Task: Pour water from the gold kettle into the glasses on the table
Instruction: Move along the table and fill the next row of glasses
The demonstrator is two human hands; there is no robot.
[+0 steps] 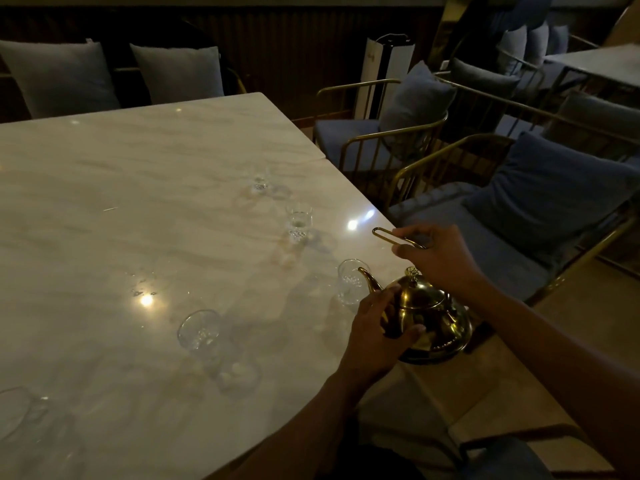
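Note:
The gold kettle (431,315) stands at the right edge of the marble table (138,209), lid on, spout toward a clear glass (351,284) just beyond it. My right hand (438,254) grips the kettle's raised wire handle (384,234) above the lid. My left hand (375,332) rests on the kettle's near side, fingers curved around its body. More glasses stand in a curved row: one near (201,330), one farther (298,221), one at the far end (260,181), and another at the bottom left corner (15,408).
Blue cushioned chairs with gold frames (408,133) line the table's right side, close to the kettle. Grey pillows (62,76) sit behind the far edge. Another table (595,64) stands at the top right. The room is dim.

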